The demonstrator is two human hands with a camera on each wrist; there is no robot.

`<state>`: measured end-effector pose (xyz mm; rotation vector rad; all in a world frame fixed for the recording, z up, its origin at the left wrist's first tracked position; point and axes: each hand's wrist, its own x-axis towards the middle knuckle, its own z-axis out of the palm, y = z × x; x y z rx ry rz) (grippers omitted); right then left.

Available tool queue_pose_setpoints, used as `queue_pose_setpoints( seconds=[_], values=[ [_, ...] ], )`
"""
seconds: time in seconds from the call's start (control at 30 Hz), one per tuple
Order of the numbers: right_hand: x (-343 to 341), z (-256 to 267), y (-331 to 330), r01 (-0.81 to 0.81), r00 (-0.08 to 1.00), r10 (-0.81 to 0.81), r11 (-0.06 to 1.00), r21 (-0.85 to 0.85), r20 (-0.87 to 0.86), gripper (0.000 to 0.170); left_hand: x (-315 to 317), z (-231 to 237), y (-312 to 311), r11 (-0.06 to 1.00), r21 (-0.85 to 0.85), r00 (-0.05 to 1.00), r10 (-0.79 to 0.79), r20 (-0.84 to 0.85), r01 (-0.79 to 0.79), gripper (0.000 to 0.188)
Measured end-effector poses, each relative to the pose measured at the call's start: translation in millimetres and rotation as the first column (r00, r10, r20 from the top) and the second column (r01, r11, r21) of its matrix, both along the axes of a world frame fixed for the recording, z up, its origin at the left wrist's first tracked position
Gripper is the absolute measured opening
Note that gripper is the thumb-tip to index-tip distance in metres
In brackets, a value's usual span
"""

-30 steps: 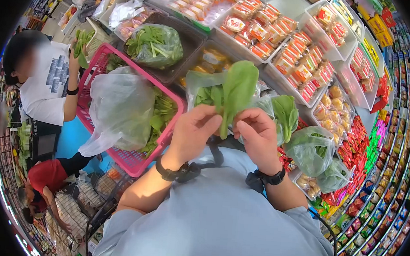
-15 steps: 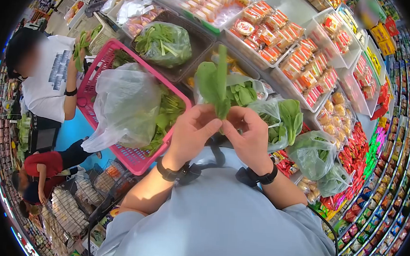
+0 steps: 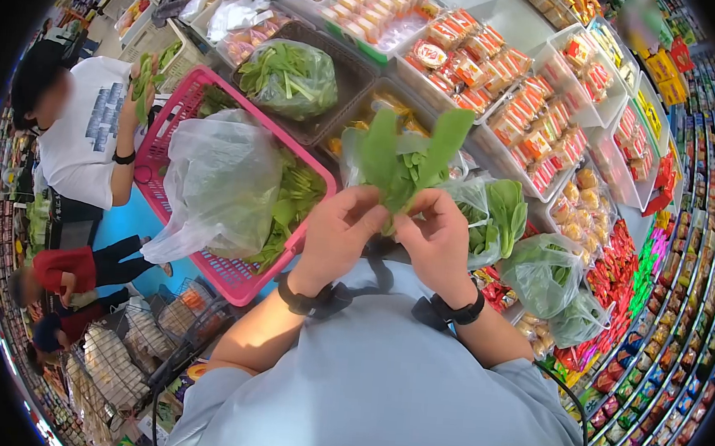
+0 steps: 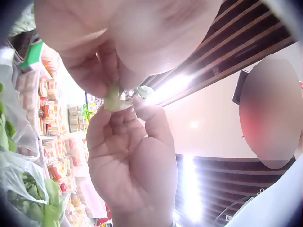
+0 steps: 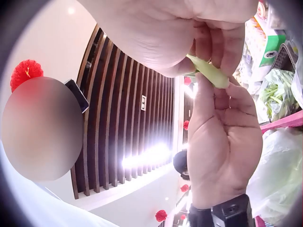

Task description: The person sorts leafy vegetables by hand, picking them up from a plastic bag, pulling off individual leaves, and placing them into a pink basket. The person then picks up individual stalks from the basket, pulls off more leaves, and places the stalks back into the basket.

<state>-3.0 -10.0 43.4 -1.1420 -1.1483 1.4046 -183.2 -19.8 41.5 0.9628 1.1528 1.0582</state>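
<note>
Just in front of the chest in the head view, my left hand (image 3: 340,234) and right hand (image 3: 435,245) meet at the base of a small leafy green, like bok choy (image 3: 379,154). Both thumbs and forefingers pinch it, and its leaves point away from me, spread in two directions. From the right wrist, a pale green stem (image 5: 210,73) shows between the two sets of fingertips. In the left wrist view the fingers hide most of the stem (image 4: 112,98). Beyond the hands, an open plastic bag of greens (image 3: 499,216) lies to the right.
Left of the hands stands a pink basket (image 3: 316,166) with greens and a white plastic bag (image 3: 219,180). A bagged bundle of greens (image 3: 289,77) sits in a brown tray (image 3: 352,65). Packaged snacks (image 3: 538,124) fill bins ahead; a person in a white shirt (image 3: 82,129) stands left.
My hands have come closer together, thumbs nearly meeting at the stem. The single broad upright leaf now shows as leaves spread apart. At lower left, the people in red tops have shifted.
</note>
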Motion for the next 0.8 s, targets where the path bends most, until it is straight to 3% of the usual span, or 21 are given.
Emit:
queue_pose_setpoints(
  seconds=[0.07, 0.23, 0.33, 0.43, 0.47, 0.57, 0.67, 0.7, 0.8],
  values=[
    [2.8, -1.9, -0.1, -0.029, 0.997, 0.027, 0.999, -0.022, -0.074, 0.02, 0.0, -7.8, -2.8, 0.998, -0.025, 0.998, 0.054, -0.023, -0.054, 0.029],
    [0.8, 15.1, 1.8, -0.081, 0.99, 0.083, 0.997, 0.017, -0.114, 0.019, 0.1, -9.4, -2.0, 0.998, -0.012, 0.995, -0.066, 0.073, 0.067, 0.027],
    [5.7, 8.8, 0.4, -0.098, 0.995, 0.099, 0.995, 0.021, -0.013, 0.02, -1.1, -2.6, -0.7, 0.997, -0.02, 0.988, -0.072, 0.138, 0.075, 0.027],
    [11.6, 15.6, 4.3, -0.269, 0.907, 0.055, 0.838, 0.475, 0.417, 0.021, 1.2, -9.2, 1.0, 1.0, -0.01, 0.994, -0.003, 0.111, 0.004, 0.026],
    [9.1, 12.2, 3.6, -0.272, 0.93, 0.088, 0.819, 0.505, 0.357, 0.022, 1.5, -14.8, 2.0, 1.0, -0.004, 0.996, 0.024, 0.089, -0.023, 0.026],
    [0.7, 6.2, 0.6, -0.285, 0.956, 0.178, 0.741, 0.608, 0.232, 0.025, 1.4, -31.7, 1.8, 0.991, -0.079, 0.957, 0.125, 0.262, -0.108, 0.024],
    [4.6, 13.3, -14.1, -0.433, 0.895, 0.285, 0.74, 0.516, 0.342, 0.026, -2.8, -29.0, 9.4, 0.956, -0.146, 0.869, 0.291, 0.399, -0.253, 0.022],
    [1.6, 12.5, -16.6, -0.433, 0.9, 0.322, 0.731, 0.527, 0.294, 0.025, -9.8, -33.2, 14.2, 0.95, -0.145, 0.799, 0.311, 0.515, -0.276, 0.022],
    [-1.8, 19.1, -8.7, -0.395, 0.902, 0.277, 0.839, 0.375, 0.331, 0.024, -31.9, -36.2, 15.4, 0.927, -0.155, 0.828, 0.375, 0.418, -0.342, 0.021]
  ],
)
